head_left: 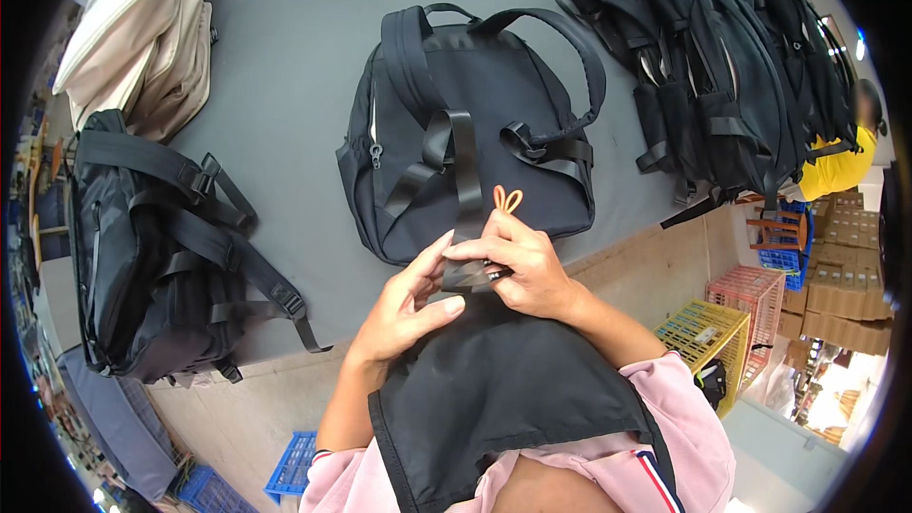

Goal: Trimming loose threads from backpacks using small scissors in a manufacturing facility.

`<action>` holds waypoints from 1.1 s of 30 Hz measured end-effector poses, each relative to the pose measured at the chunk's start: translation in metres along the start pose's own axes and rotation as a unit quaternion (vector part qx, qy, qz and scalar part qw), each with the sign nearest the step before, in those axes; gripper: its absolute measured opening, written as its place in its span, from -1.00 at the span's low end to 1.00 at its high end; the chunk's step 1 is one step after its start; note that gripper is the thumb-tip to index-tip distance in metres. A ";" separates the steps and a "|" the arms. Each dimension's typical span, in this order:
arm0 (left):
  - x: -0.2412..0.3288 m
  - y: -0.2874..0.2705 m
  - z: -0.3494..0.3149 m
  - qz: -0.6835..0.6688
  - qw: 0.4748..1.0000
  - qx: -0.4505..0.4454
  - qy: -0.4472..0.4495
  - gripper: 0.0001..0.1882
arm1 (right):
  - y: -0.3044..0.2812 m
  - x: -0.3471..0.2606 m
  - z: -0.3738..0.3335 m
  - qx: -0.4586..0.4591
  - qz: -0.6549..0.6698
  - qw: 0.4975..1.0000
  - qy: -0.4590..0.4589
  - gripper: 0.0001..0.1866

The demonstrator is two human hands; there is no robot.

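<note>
A black backpack [486, 138] lies at upper centre on the grey tabletop [294, 133]. Below it, I see the right hand [525, 266] gripping its webbing strap [465, 171] and an orange looped item [508, 199]; the left hand [404, 312] curves half open at the strap's edge.

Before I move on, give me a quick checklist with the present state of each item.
1. Backpack on the table, shoulder straps facing up: ok.
2. Hanging webbing strap drawn toward the hands: ok.
3. Orange loops in the right hand: ok.
4. What the loops belong to: cannot tell, fingers cover it.
5. Left hand closed on the strap: cannot tell.
6. Black bag on the left apart from the backpack: ok.
</note>
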State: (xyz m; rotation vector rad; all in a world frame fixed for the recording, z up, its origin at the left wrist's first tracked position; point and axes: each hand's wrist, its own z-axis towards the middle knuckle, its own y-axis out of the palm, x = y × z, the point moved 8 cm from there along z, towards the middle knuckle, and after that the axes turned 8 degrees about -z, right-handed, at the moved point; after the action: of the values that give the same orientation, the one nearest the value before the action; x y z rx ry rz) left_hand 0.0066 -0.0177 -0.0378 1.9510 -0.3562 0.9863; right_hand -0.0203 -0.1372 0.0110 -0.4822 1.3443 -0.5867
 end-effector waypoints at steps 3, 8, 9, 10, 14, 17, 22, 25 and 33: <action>0.009 0.011 0.001 -0.098 0.995 -0.028 0.001 -0.37 | -0.012 0.003 0.004 0.077 0.037 0.996 -0.005 -0.69; 0.054 0.006 0.009 0.365 0.880 0.162 0.258 -0.56 | 0.015 0.045 -0.003 0.079 0.521 0.808 0.262 -0.85; 0.061 0.010 0.012 0.375 0.868 0.162 0.282 -0.55 | 0.018 0.046 -0.002 0.065 0.550 0.782 0.284 -0.85; 0.054 0.010 0.019 0.409 0.863 0.123 0.272 -0.57 | 0.021 0.045 -0.001 0.062 0.553 0.779 0.289 -0.85; 0.044 0.009 0.025 0.432 0.851 0.118 0.275 -0.85 | 0.025 0.048 0.000 0.059 0.554 0.773 0.304 -0.89; 0.018 -0.011 0.029 0.183 0.959 0.182 0.114 -0.86 | 0.002 0.046 0.001 0.157 0.338 0.899 0.230 -0.78; 0.013 -0.012 0.033 0.124 0.973 0.183 0.070 -0.84 | -0.031 0.008 -0.007 0.194 -0.036 0.978 0.062 -0.61; 0.011 -0.012 0.032 0.082 0.977 0.183 0.079 -0.83 | -0.024 0.016 -0.004 0.124 -0.089 0.984 0.095 -0.65; 0.008 -0.014 0.032 0.128 0.972 0.181 0.079 -0.83 | -0.020 0.012 0.000 0.117 -0.105 0.987 0.033 -0.72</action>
State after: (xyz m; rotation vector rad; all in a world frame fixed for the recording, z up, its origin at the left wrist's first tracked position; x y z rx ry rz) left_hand 0.0361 -0.0347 -0.0493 2.1676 -0.3636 1.4482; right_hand -0.0212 -0.1601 0.0150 -0.4172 1.2757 -0.9309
